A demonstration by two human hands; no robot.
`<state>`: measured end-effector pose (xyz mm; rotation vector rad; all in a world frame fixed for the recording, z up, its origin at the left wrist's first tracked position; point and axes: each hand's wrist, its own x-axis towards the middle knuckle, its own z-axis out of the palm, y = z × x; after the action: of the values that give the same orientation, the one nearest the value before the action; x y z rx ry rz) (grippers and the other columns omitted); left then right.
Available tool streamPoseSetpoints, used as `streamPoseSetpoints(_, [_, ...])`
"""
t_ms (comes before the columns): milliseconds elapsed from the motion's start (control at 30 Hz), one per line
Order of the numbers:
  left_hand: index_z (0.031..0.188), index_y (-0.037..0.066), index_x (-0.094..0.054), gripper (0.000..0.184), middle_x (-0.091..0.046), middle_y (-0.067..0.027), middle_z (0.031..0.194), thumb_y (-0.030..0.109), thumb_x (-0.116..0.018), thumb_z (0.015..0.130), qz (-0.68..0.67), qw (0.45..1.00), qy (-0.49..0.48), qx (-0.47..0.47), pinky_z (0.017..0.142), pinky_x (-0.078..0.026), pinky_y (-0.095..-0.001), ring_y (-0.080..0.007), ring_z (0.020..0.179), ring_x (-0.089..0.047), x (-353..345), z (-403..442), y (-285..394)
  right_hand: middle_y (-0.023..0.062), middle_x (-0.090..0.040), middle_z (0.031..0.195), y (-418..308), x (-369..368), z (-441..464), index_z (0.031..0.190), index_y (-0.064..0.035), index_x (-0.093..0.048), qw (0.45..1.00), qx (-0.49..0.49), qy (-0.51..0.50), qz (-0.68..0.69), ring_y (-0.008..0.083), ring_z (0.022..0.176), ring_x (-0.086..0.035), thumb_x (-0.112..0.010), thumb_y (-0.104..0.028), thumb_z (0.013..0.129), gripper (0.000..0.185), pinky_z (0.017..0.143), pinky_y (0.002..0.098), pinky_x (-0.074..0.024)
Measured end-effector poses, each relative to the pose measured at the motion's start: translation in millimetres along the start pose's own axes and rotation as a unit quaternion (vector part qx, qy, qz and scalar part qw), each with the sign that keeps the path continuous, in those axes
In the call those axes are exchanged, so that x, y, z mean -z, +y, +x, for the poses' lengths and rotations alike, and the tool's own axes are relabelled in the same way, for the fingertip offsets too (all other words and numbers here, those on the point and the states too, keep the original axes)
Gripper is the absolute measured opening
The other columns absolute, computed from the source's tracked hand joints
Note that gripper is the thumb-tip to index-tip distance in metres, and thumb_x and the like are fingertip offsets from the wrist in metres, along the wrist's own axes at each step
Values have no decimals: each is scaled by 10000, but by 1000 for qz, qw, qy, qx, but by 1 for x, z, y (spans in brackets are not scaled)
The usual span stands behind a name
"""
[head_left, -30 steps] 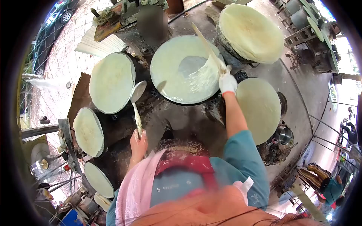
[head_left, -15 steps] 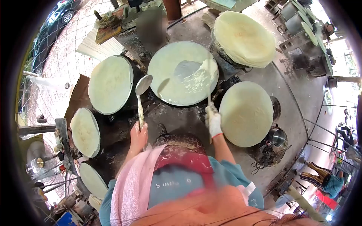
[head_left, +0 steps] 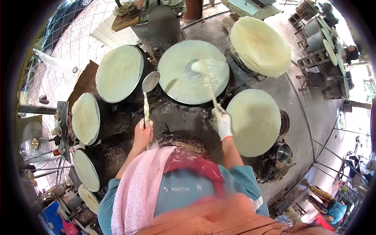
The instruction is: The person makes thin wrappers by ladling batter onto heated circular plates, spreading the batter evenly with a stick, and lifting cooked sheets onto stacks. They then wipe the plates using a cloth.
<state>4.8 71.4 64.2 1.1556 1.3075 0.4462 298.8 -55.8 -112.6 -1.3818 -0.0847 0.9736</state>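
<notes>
Stick's far end now over the middle of the pan; ladle nearly where it was

Since the frame half a second ago, the stick point(head_left: 212, 90) has swung from near the right side of the middle pan point(head_left: 194, 102) to slant across its centre; the ladle point(head_left: 151, 81) has shifted only slightly. The right hand point(head_left: 224, 126), in a white glove, is closed around the stick's near end, just off the pan's near edge; the left hand point(head_left: 143, 134), bare, is wrapped around the ladle's handle, with the bowl hanging between the middle pan and the left round sheet point(head_left: 120, 73).

The stick looks light and stiff, probably wood; wet batter point(head_left: 201, 84) would make its far end slick, so the near end seems the surer hold. The ladle should be rigid and easily carried; its handle is smeared and may slip, so a firm grip low down, away from the bowl, suits it. The batter looks soft and runny, easily streaked.

The stick's long axis runs away from the person, leaning left toward its far end, which blurs into a pale patch; the ladle's runs almost straight away, leaning slightly right, bowl end farthest; whether the bowl holds anything, I cannot tell.
</notes>
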Motion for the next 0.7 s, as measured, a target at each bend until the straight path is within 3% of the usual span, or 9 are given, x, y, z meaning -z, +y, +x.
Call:
streamPoseSetpoints(100, [862, 85, -476, 125, -448, 19, 591, 155, -524, 953, 2, 1000, 13, 3, 371, -294, -230, -69, 411, -394, 5, -3, -4, -97, -515, 737, -37, 5, -3, 1199, -70, -622, 992, -103, 2, -76, 6, 547, -381, -647, -154, 898, 313, 473, 179, -321])
streamPoseSetpoints(200, [848, 75, -469, 143, -449, 14, 589, 157, -522, 953, 1, 1000, 12, 3, 371, -297, -235, -75, 404, -397, 7, 1, -6, -53, -578, 843, -20, -3, 3, 1205, -45, -614, 987, -58, -73, -129, 18, 691, -475, -646, -142, 898, 323, 611, 168, -405])
streamPoseSetpoints(367, [775, 58, -446, 204, -421, 1, 559, 154, -517, 941, 57, 996, -29, -55, 349, -286, -250, -85, 370, -390, 7, 45, 6, -13, -605, 898, -19, 23, 54, 1183, -2, -616, 985, 57, -37, -158, 41, 785, -525, -646, -151, 891, 329, 722, 188, -453])
streamPoseSetpoints(433, [757, 65, -426, 226, -414, 6, 556, 158, -524, 938, 30, 996, -58, -68, 351, -274, -253, -87, 370, -375, -1, 82, 14, -10, -618, 911, -42, 14, 43, 1188, 14, -612, 975, -89, -58, -196, 46, 804, -529, -657, -175, 886, 359, 747, 200, -456])
streamPoseSetpoints(500, [764, 69, -428, 215, -400, 13, 563, 155, -506, 946, -2, 993, -100, -69, 362, -265, -247, -81, 394, -355, -13, 125, 22, -5, -629, 934, -44, 8, 29, 1183, 25, -613, 945, -114, -59, -300, 52, 828, -533, -662, -167, 880, 362, 764, 217, -462])
streamPoseSetpoints(567, [730, 54, -443, 211, -430, 1, 593, 122, -473, 928, -54, 984, -156, -72, 396, -303, -257, -93, 423, -387, -28, 167, 29, 22, -649, 1011, -24, 16, 8, 1192, 37, -605, 968, -7, -88, -233, 66, 896, -560, -665, -115, 870, 361, 836, 226, -464])
streamPoseSetpoints(633, [740, 33, -468, 200, -438, -9, 606, 89, -452, 932, -52, 981, -180, -50, 409, -301, -258, -101, 453, -377, -46, 196, 40, 45, -647, 1087, -40, 8, -31, 1224, 53, -578, 940, -2, -67, -336, 79, 953, -568, -647, -109, 884, 383, 881, 229, -450])
streamPoseSetpoints(667, [748, 19, -483, 197, -445, -14, 613, 90, -459, 930, -81, 978, -188, -36, 415, -297, -257, -99, 458, -384, -55, 210, 39, -15, -622, 976, -35, 12, -40, 1290, 3, -551, 960, -29, -54, -272, 35, 783, -529, -636, -136, 902, 421, 686, 193, -452])
streamPoseSetpoints(700, [757, 4, -498, 196, -452, -19, 621, 91, -466, 929, -110, 975, -194, -21, 421, -293, -256, -97, 463, -391, -61, 219, 37, -23, -613, 959, -24, 12, -48, 1286, 3, -554, 971, 14, -9, -238, 30, 762, -517, -635, -137, 903, 416, 667, 188, -443])
